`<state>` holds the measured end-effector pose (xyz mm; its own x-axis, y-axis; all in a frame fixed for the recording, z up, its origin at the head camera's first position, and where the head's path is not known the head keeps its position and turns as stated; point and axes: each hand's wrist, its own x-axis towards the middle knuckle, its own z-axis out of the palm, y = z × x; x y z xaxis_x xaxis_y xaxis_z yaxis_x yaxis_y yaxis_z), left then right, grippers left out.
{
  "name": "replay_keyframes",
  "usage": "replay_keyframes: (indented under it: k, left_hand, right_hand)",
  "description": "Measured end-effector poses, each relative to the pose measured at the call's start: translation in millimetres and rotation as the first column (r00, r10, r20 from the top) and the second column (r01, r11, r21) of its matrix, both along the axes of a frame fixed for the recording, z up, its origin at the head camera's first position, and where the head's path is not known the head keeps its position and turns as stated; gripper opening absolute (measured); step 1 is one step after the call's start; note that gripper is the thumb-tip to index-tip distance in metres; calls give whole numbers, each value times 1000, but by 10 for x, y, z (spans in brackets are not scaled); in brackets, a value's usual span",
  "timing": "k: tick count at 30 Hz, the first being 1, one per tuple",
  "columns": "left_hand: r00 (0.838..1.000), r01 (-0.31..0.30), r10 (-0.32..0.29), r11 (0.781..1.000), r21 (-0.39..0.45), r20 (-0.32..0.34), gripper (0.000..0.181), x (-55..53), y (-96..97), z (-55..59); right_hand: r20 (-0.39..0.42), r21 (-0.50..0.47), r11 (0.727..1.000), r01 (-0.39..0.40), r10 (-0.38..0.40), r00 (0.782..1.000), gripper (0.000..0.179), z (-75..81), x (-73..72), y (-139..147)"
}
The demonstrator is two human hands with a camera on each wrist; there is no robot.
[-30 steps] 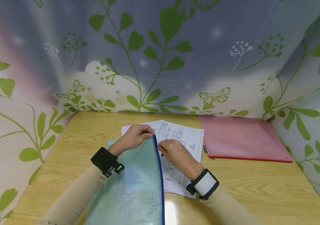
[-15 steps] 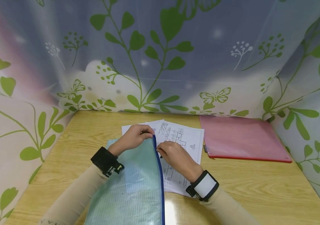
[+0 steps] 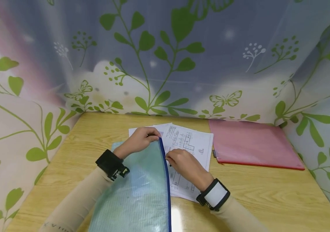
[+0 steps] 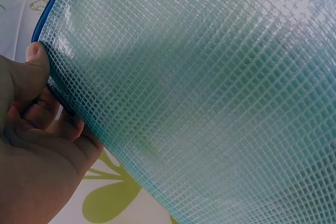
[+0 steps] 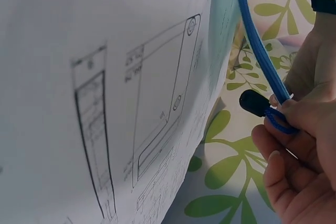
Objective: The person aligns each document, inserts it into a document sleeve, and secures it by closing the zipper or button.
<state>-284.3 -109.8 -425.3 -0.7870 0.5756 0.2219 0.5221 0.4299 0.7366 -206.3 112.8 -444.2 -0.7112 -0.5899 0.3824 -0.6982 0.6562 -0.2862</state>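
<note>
A mint-green mesh zipper pouch point(image 3: 133, 190) with a dark blue zipper edge point(image 3: 168, 190) lies toward the front of the table. My left hand point(image 3: 140, 140) pinches its far corner, thumb on the near face and fingers behind, as the left wrist view shows. Just below that corner, my right hand point(image 3: 186, 166) pinches the zipper at its slider. A blue cord loop with a black pull tab point(image 5: 254, 103) hangs out from between the right fingers. White sheets with printed technical drawings point(image 3: 199, 141) lie beside and partly behind the pouch.
A pink zipper pouch point(image 3: 255, 141) with a red zipper edge lies flat at the back right of the wooden table point(image 3: 255, 187). Leaf-patterned fabric point(image 3: 159, 58) stands along the back and both sides.
My right hand has slid a little down the zipper edge, toward me. The left hand keeps its hold on the corner. The head view has shifted slightly.
</note>
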Motion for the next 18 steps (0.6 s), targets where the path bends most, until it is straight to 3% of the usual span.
replay_keyframes:
  k: [9,18]
  left_hand:
    - [1000,1,-1,1000,-11,-10,11,-11,7,15]
    - [1000,-1,1,1000,-2,-8,10,-9,1,14]
  right_hand:
    - [-46,21,1000,-19,20,999,8,7,34,15]
    - [-20,77,997,20,-18,1000,9,-43,62,19]
